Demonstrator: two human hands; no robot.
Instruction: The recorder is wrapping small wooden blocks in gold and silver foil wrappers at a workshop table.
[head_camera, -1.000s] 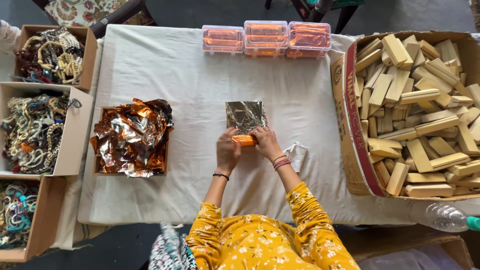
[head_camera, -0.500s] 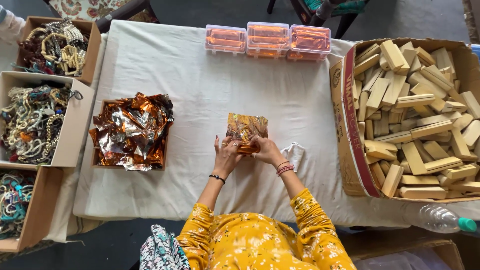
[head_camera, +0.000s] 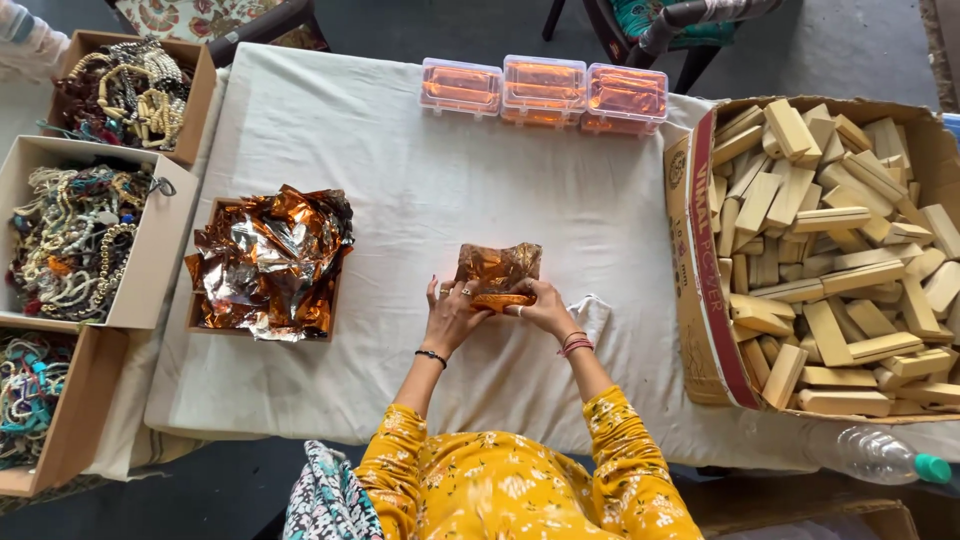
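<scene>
Copper-foil packet (head_camera: 498, 274) (crinkled) on the white cloth (head_camera: 400, 180), pinched between left hand (head_camera: 452, 318) and right hand (head_camera: 545, 310).

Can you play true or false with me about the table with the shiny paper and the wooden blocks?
1. Both hands, left hand and right hand, hold the orange foil-wrapped piece. True.
2. The big cardboard box is full of apples. False: it holds wooden blocks.
3. Three clear plastic boxes sit at the table's far edge. True.
4. The pile of foil sheets lies to the right of the hands. False: it lies to their left.
</scene>
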